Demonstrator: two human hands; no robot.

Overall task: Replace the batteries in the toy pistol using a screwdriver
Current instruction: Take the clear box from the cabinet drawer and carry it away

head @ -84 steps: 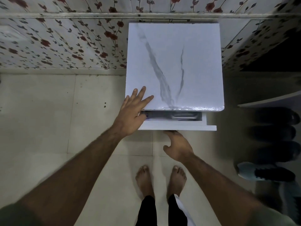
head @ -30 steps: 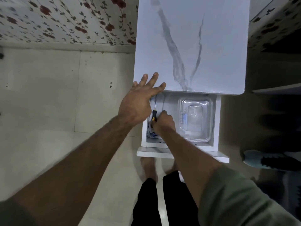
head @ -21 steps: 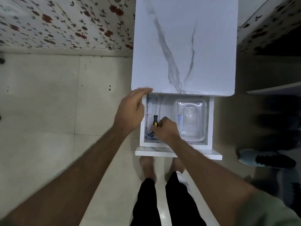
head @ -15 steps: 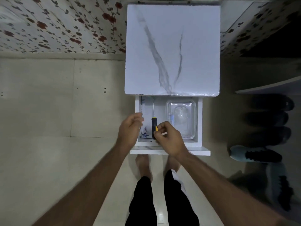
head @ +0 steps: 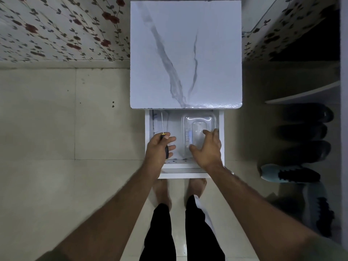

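A white drawer (head: 147, 127) is pulled out from under a white marble-patterned cabinet top (head: 185, 53). My left hand (head: 159, 147) is closed around the black-and-yellow handle of a screwdriver (head: 162, 127), whose thin shaft points away from me over the drawer's left side. A clear plastic box (head: 197, 123) lies in the drawer's right half. My right hand (head: 207, 147) is spread over the box with fingers apart, its fingertips on the lid. No toy pistol or batteries are visible.
White papers or cloth (head: 157, 121) lie in the drawer's left part. Several shoes (head: 290, 174) line the floor at the right, under a white shelf edge (head: 301, 95). Floral wallpaper (head: 62, 29) covers the back wall. My bare feet (head: 162, 193) stand under the drawer front.
The drawer was pulled open. The screwdriver passed from my right hand to my left. My right hand then moved right onto the clear plastic box.
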